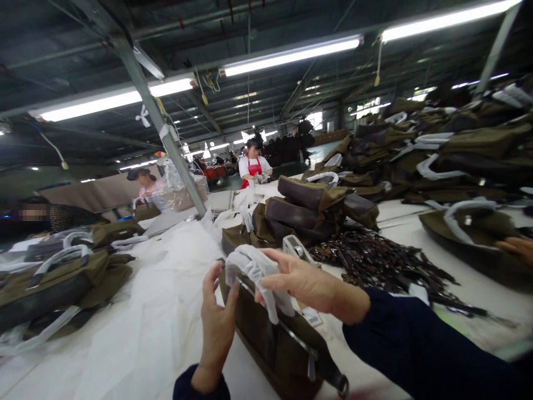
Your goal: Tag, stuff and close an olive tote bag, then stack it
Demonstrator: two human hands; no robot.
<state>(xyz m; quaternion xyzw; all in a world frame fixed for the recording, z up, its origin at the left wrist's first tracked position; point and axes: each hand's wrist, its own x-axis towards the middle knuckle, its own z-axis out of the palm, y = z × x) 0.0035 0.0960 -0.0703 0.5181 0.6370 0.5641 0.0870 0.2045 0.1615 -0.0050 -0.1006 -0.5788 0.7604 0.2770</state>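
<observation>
An olive-green bag (266, 344) with a zipper along its top stands on the white-covered table, right below my hands. White tissue wraps its handle (250, 266). My right hand (300, 280) has its thumb and fingers closed on that wrapped handle from the right. At the far end of the bag's top, my left hand (219, 314) is bent round the edge, thumb against the bag's side and fingers at the corner. A paper tag (311, 315) shows behind the bag, partly hidden by it.
Stacked bags (308, 214) and a tape dispenser (297, 250) stand beyond; dark straps (387, 261) lie to the right. More bags (62, 278) lie left. Another person's hand (516, 245) touches a bag at far right. A person in a red apron (255, 166) stands behind.
</observation>
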